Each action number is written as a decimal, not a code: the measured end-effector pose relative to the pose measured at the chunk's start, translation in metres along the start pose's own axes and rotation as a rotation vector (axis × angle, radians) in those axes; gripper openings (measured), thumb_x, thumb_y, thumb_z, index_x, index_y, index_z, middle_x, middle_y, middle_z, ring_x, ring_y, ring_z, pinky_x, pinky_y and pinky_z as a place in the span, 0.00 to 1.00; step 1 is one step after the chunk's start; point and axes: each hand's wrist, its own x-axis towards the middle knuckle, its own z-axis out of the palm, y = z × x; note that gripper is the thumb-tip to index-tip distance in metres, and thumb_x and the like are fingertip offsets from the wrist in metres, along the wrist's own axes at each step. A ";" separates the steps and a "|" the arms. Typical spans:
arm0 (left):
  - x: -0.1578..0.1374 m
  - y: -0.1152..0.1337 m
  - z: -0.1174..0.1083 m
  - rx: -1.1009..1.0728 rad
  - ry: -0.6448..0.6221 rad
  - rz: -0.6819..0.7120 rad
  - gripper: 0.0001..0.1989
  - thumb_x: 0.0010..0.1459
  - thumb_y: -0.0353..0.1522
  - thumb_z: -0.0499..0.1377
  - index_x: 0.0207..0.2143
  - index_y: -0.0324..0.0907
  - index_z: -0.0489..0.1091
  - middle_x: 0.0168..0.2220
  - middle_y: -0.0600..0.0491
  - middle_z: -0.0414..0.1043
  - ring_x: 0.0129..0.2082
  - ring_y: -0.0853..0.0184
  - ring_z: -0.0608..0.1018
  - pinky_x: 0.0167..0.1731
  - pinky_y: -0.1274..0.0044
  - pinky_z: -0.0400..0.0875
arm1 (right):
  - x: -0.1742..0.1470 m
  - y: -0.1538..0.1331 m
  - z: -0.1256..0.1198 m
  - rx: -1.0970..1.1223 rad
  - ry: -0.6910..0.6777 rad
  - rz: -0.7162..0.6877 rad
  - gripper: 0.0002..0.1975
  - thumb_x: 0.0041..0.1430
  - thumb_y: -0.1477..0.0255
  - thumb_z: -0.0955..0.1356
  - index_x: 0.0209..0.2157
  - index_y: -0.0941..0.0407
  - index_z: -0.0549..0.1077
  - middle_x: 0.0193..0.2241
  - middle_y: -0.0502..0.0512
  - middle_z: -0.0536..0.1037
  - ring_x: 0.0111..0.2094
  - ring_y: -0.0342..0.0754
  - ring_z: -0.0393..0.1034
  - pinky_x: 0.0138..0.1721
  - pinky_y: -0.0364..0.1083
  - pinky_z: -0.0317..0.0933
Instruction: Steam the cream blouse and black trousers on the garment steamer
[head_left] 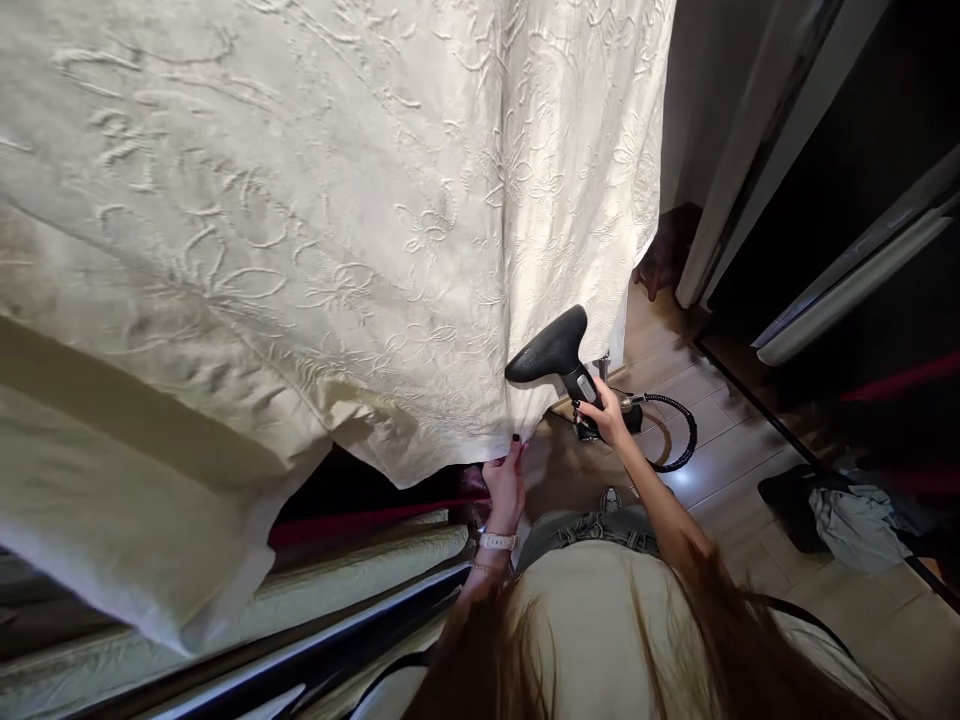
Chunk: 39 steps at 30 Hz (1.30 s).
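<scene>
A large cream cloth (375, 220) with raised floral embroidery hangs in front of me in loose folds. My left hand (505, 485) pinches its lower hem, the thumb on top of the fabric. In my right hand (606, 412) is a black garment steamer head (551, 347), my fingers wrapped round its handle. The steamer's broad face lies against the cloth or just over it, beside a vertical fold and above my left hand. A black ribbed hose (686, 430) curves away to the right of my right hand.
Wood-look floor (720, 510) shows at the right. A heap of grey and dark cloth (859, 520) lies there. Long pale padded bars (375, 570) run along the lower left. Dark panels with pale edges (847, 260) stand at the right.
</scene>
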 end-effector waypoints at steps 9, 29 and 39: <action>-0.008 0.014 -0.017 0.038 0.037 0.039 0.12 0.42 0.27 0.75 0.29 0.35 0.77 0.35 0.51 0.80 0.34 0.69 0.81 0.40 0.75 0.80 | -0.012 0.020 0.012 -0.050 -0.081 0.033 0.21 0.49 0.54 0.74 0.37 0.53 0.70 0.28 0.47 0.66 0.24 0.43 0.61 0.23 0.43 0.59; -0.014 0.041 -0.028 0.021 0.125 -0.031 0.10 0.47 0.19 0.69 0.32 0.39 0.77 0.39 0.52 0.81 0.40 0.69 0.81 0.41 0.79 0.77 | -0.007 0.039 0.005 -0.229 -0.089 0.108 0.20 0.53 0.53 0.70 0.39 0.55 0.71 0.25 0.46 0.67 0.21 0.42 0.60 0.22 0.43 0.58; -0.011 0.064 -0.034 0.153 0.146 0.189 0.12 0.44 0.23 0.69 0.31 0.41 0.74 0.32 0.57 0.76 0.35 0.70 0.79 0.38 0.76 0.77 | -0.013 0.017 -0.012 -0.589 -0.089 -0.005 0.21 0.47 0.55 0.76 0.40 0.51 0.76 0.31 0.48 0.78 0.32 0.49 0.71 0.34 0.44 0.59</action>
